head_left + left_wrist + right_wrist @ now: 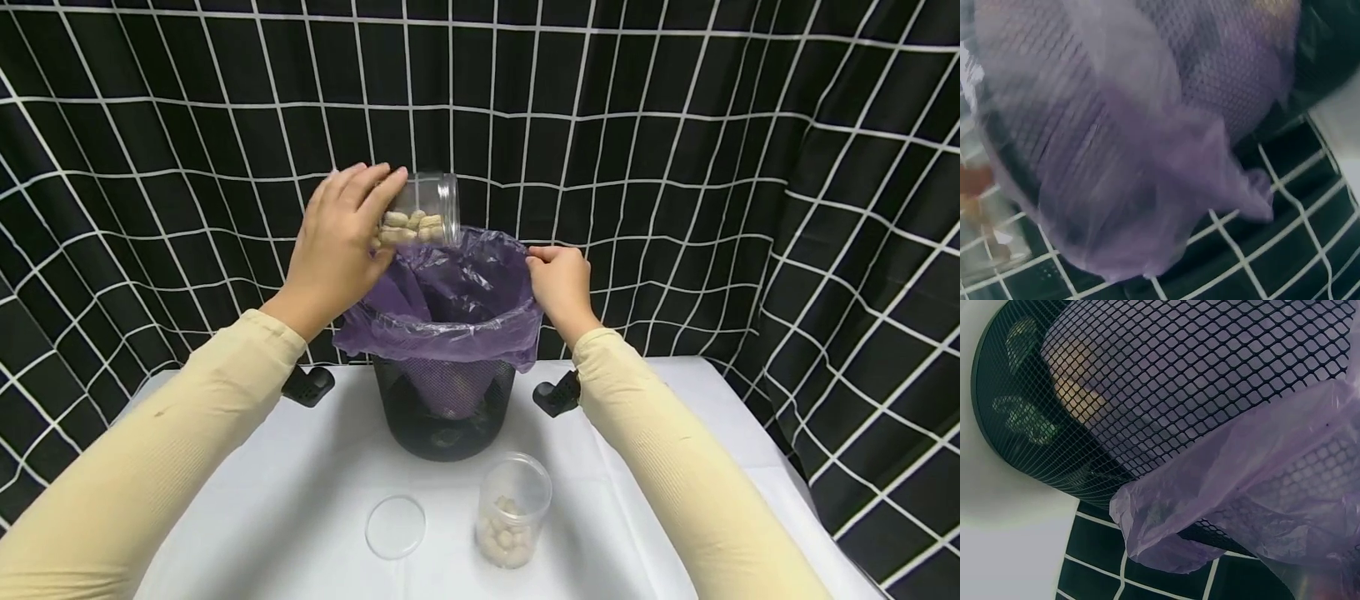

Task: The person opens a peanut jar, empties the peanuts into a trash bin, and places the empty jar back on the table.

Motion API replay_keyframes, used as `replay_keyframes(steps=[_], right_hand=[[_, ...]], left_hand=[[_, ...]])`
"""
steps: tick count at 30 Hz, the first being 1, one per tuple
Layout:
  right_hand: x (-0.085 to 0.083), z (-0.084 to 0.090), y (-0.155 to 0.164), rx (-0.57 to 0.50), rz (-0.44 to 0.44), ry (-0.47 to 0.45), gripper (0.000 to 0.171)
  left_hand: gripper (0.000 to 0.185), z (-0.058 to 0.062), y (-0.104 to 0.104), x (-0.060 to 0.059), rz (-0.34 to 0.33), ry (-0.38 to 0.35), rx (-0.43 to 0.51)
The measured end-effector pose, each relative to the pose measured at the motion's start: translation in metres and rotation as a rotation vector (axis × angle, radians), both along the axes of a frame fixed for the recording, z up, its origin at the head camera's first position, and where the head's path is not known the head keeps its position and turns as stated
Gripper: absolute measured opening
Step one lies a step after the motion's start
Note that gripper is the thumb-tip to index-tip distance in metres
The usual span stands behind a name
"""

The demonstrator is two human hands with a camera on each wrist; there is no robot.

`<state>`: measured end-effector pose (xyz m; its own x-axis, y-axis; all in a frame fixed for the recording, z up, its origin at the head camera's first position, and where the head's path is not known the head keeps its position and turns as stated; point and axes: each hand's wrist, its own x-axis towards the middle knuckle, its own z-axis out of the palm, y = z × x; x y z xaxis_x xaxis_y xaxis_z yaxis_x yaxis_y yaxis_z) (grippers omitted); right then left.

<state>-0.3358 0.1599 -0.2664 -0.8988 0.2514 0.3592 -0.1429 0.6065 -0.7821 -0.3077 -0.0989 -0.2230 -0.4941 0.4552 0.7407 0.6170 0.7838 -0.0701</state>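
Observation:
My left hand (341, 242) grips a clear jar (423, 210) of pale nuts, tipped on its side with its open mouth over the bin. The black mesh waste bin (442, 412) is lined with a purple plastic bag (450, 296). My right hand (561, 282) pinches the bag's edge at the bin's right rim. The wrist views show only the mesh wall (1166, 381) and the purple liner (1147, 169) (1254, 481) close up; neither hand appears there.
On the white table (277, 508) in front of the bin stand a second open clear jar (513, 510) part full of nuts and a clear round lid (395, 527) lying flat. A black grid-patterned cloth (750, 167) hangs behind and to the right.

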Motion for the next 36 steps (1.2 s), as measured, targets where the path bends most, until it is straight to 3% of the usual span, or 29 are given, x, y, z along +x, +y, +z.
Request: replay_keyframes(steps=[5, 11, 19, 27, 31, 36], right_hand=[[-0.0004, 0.0004, -0.0016, 0.000, -0.003, -0.002, 0.029], [-0.0011, 0.0001, 0.0000, 0.000, -0.003, -0.005, 0.029], [-0.0012, -0.0003, 0.0009, -0.004, -0.002, -0.014, 0.029], [-0.0007, -0.0007, 0.0014, -0.007, -0.001, -0.009, 0.029], [-0.0008, -0.0006, 0.0018, -0.006, -0.007, -0.002, 0.029], [-0.0009, -0.0007, 0.0010, -0.008, -0.007, 0.008, 0.028]], left_hand=[[0.070, 0.0000, 0.0006, 0.0021, -0.027, -0.065, -0.091], [0.072, 0.0029, 0.0019, 0.0037, -0.019, -0.035, -0.038], [0.068, 0.0007, -0.0002, 0.0043, -0.018, -0.134, -0.084], [0.074, 0.0004, 0.0004, 0.0036, -0.054, -0.069, -0.043], [0.073, -0.0001, 0.0021, 0.0043, -0.062, -0.106, -0.081], [0.074, 0.0044, -0.0004, 0.0027, -0.036, -0.105, -0.055]])
